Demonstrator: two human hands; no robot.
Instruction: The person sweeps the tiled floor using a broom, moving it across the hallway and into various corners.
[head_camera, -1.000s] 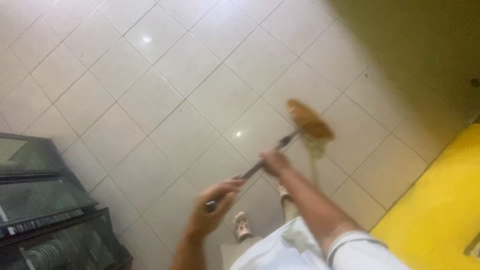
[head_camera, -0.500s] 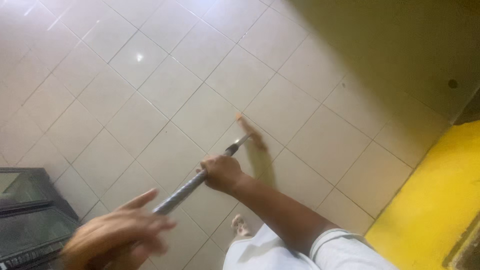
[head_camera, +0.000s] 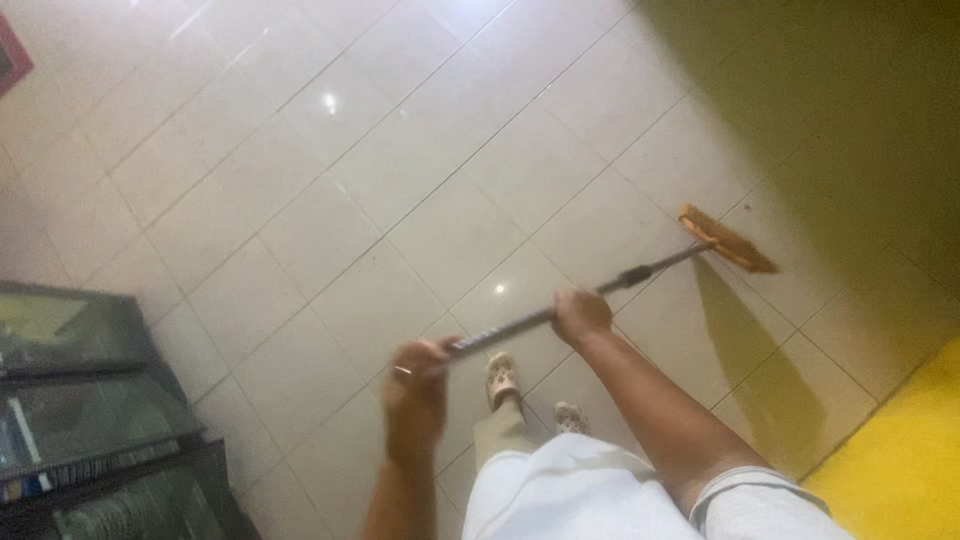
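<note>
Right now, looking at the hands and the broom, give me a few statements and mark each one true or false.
1. Both hands grip the broom handle. True: left hand at the end, right hand further down.
2. The broom head is orange-brown. True.
3. The floor is dark carpet. False: pale tiles.
4. The glass cabinet stands at the right. False: it is at the lower left.
5. The feet are bare. False: pale shoes.
</note>
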